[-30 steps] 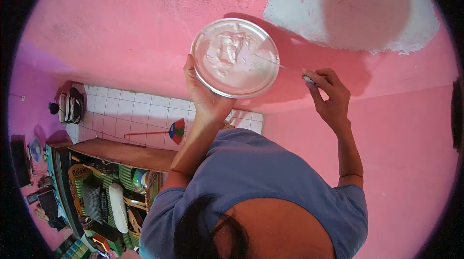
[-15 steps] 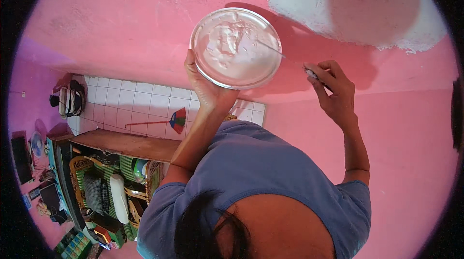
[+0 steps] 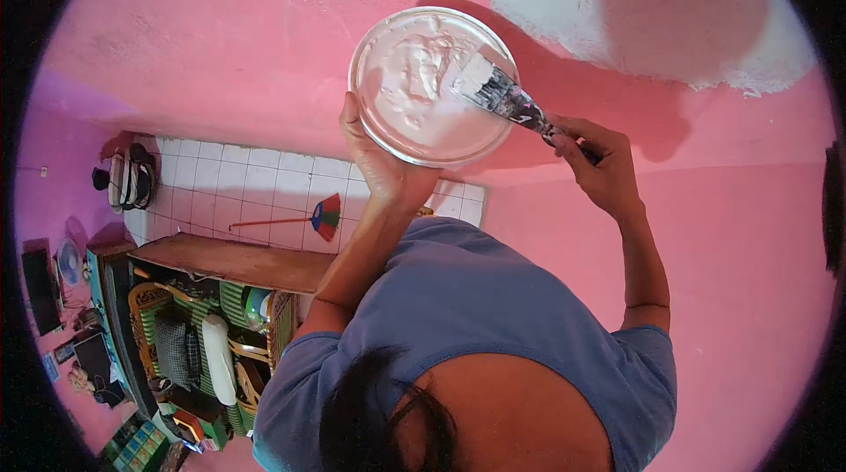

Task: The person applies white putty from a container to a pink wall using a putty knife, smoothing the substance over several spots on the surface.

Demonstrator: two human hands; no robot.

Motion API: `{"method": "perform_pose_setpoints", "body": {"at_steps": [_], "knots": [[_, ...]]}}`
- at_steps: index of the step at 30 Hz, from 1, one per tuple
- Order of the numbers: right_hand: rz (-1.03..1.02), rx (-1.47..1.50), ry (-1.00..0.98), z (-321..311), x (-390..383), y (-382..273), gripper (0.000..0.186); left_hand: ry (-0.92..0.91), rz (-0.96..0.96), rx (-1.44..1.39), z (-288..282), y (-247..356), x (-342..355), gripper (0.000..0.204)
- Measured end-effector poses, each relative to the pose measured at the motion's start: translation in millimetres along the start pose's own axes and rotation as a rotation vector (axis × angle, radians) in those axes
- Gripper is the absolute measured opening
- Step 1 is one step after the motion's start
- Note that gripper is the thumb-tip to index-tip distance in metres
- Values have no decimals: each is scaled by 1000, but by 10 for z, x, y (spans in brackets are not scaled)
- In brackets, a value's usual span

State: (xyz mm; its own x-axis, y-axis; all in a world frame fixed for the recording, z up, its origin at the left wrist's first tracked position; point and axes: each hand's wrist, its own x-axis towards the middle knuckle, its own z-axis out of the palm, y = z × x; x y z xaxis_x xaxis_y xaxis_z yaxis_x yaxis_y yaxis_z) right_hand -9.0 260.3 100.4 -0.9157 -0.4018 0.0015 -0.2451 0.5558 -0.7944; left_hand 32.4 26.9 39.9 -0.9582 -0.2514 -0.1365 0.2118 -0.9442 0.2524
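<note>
My left hand [image 3: 385,168] is closed on the rim of a round, shallow lid [image 3: 363,111], thumb along the side and the other fingers hidden beneath. Smooth whitish putty [image 3: 421,75] is spread over its face in a lumpy layer. Closed round the handle of a putty knife [image 3: 511,104] is my right hand [image 3: 599,159]. The blade is broad and stained dark, with pale putty along its front edge. It lies flat over the right part of the lid; whether it touches the putty I cannot tell.
Right by the lid rises a pink wall [image 3: 264,49] with a grey-white plastered patch [image 3: 546,14]. Below are a tiled floor [image 3: 256,177], a broom [image 3: 324,217] and a wooden cabinet top [image 3: 238,260]. Wicker seats with cushions [image 3: 174,349] stand at lower left.
The putty knife has turned from edge-on to showing its broad face, with my right hand rolling over and shifting slightly down and left. The lid has moved only a little.
</note>
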Motion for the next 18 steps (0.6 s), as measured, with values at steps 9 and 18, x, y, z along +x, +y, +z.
{"method": "perform_pose_setpoints", "body": {"at_steps": [9, 18], "knots": [[-29, -151, -13, 3, -42, -114, 23, 8, -31, -5, -72, -3, 20, 68], [-211, -387, -9, -42, -50, -284, 25, 16, -63, -13, -122, 10, 15, 68]]}}
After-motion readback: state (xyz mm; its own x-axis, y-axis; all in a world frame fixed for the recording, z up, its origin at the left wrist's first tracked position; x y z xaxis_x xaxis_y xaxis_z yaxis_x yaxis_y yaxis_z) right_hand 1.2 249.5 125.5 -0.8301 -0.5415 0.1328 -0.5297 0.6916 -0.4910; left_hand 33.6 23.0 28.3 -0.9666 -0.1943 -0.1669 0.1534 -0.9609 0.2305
